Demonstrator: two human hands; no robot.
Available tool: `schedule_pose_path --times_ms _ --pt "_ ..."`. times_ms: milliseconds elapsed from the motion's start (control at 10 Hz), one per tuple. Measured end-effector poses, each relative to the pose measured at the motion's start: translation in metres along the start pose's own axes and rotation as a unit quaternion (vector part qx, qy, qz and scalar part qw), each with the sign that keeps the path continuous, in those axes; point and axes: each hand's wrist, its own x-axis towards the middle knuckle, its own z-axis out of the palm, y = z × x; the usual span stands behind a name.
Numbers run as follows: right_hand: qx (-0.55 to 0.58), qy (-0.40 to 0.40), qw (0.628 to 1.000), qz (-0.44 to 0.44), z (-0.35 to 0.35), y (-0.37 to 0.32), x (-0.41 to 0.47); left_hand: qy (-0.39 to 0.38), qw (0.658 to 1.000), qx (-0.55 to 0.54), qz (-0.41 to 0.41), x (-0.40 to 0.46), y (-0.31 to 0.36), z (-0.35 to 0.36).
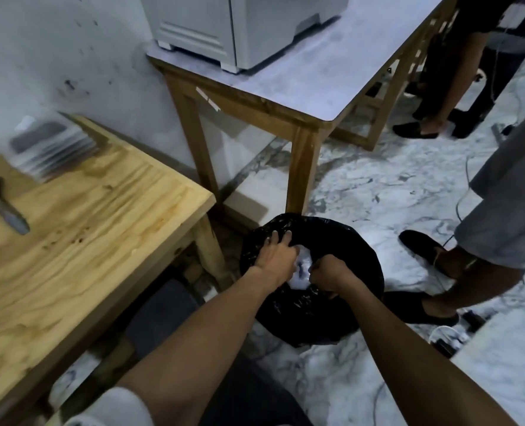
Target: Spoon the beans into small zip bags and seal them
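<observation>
Both my arms reach down to a big black plastic bag [313, 309] on the floor beside the wooden table [80, 229]. My left hand [275, 255] holds the bag's far rim, fingers spread over the black plastic. My right hand [327, 276] is fisted on the near rim. Between the hands shows something white [301, 272] inside the bag; I cannot tell what it is. A stack of small clear zip bags [52, 149] lies blurred at the table's far left. A grey metal scoop or spoon [1, 204] rests at the table's left edge. No beans are visible.
A second table [301, 78] with a pale top and a white appliance [224, 29] stands behind the bag. A person's legs in dark shoes [424, 250] stand right of the bag, and another person's stand further back. Cables [448, 336] trail over the marble floor.
</observation>
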Motion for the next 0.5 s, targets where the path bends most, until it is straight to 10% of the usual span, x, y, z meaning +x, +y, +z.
schedule_pose_path --times_ms 300,500 --pt "0.003 0.005 1.000 0.003 -0.005 -0.003 0.013 0.010 1.000 -0.008 -0.010 -0.011 -0.013 -0.003" --pt "0.061 0.060 0.995 -0.042 0.010 -0.002 -0.011 -0.034 0.977 -0.212 0.022 -0.040 -0.036 0.012"
